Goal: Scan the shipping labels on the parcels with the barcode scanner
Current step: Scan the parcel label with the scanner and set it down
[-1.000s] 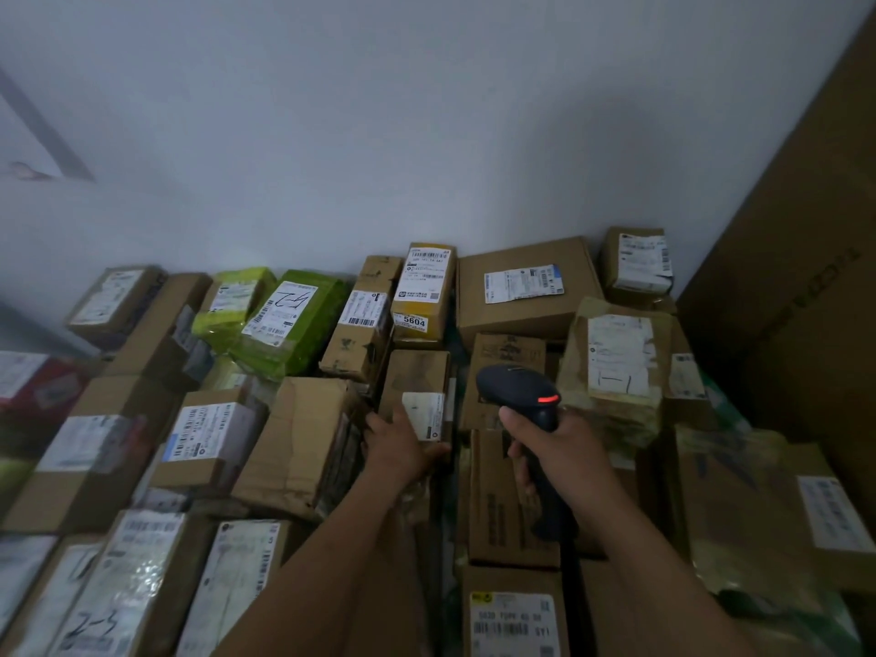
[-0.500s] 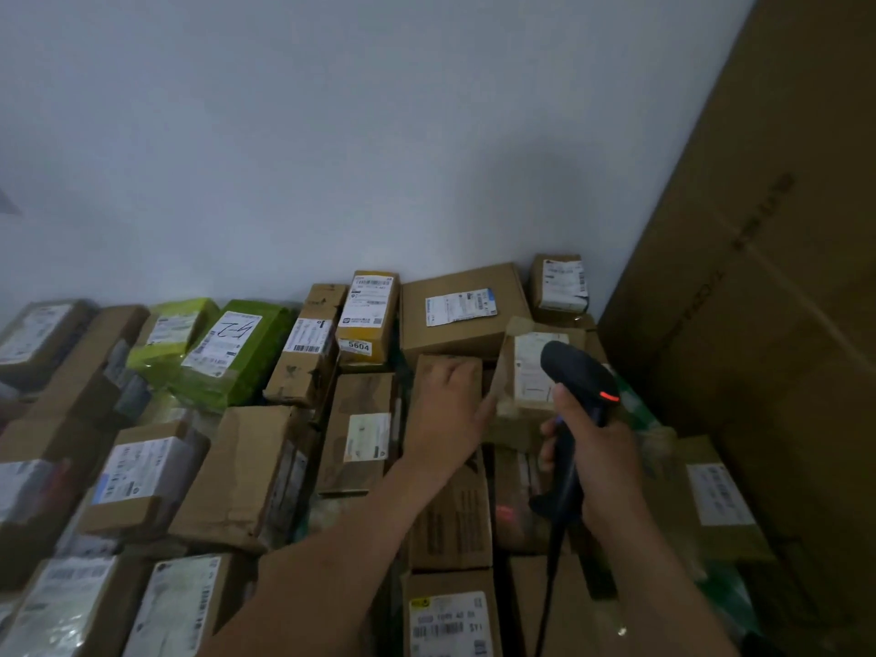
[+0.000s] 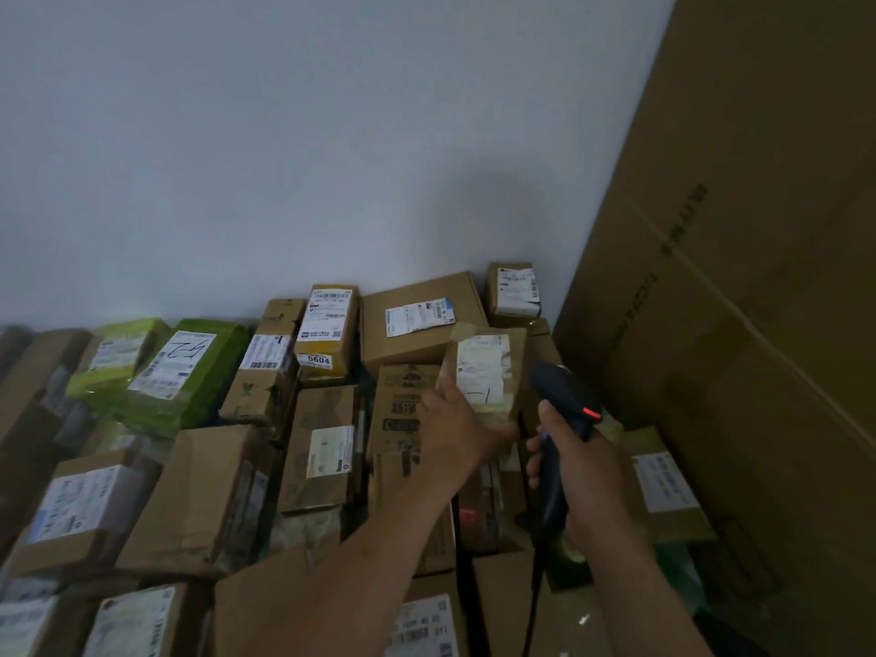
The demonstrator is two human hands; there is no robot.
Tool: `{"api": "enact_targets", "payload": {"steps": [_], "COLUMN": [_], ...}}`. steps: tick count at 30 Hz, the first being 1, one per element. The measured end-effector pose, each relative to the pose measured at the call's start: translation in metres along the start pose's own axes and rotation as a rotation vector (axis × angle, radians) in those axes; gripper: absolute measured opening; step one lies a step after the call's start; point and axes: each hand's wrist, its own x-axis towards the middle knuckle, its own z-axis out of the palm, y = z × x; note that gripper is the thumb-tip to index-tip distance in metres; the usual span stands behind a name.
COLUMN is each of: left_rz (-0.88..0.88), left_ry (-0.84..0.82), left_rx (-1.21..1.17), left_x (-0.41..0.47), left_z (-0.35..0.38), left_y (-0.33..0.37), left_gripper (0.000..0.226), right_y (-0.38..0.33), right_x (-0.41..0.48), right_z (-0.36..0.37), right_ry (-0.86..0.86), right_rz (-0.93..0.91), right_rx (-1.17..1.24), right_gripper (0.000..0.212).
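While parcels crowd the floor from the left edge to the corner, the left hand [image 3: 462, 426] grips the lower left corner of a tape-wrapped brown parcel [image 3: 516, 353], thumb up its left edge, tilting its white shipping label [image 3: 482, 369] up toward the camera. Just to the right of it, the right hand [image 3: 580, 471] is closed around the handle of a black barcode scanner [image 3: 561, 395], whose head rises above the fist, touching or nearly touching the parcel's right side. Its handle runs roughly upright, tilted slightly, the nose aimed up and left toward the label and a red light glowing on its rear; a dark cable drops from the base. Two green bagged parcels [image 3: 189, 372] and a yellow box marked 5604 [image 3: 327, 334] lie farther left. A pale wall [image 3: 332, 158] stands behind, and a tall cardboard sheet [image 3: 758, 324] leans at right.
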Motion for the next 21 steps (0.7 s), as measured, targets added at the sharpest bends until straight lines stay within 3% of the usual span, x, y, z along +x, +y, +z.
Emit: {"api": "enact_targets", "payload": {"steps": [5,9,14,21], "left_rz": [0.058,-0.084,-0.314,-0.385], "left_ry": [0.217,0.3,0.267,0.084], "left_rx": [-0.043,0.036,0.024,0.099], "left_x": [-0.015,-0.022,-0.027,-0.023], "left_z": [-0.041,-0.086,-0.118,-0.118], "left_y": [-0.018,-0.058,-0.111,-0.152], "left_gripper": [0.124,0.124,0.129,0.134], "right_y": [-0.006,-0.009,-0.009,-0.017], "right_x": [-0.013,-0.026,-0.032,-0.014], "right_z": [0.02,0.049,0.091,0.131], "right_ry": [-0.046,-0.191,-0.383,-0.476], "right_rz": [-0.031,-0.034,-0.026,-0.024], "right_rx": [-0.048,-0.054,-0.106,-0.17], "right_gripper": [0.036,0.032,0.026,0.031]}}
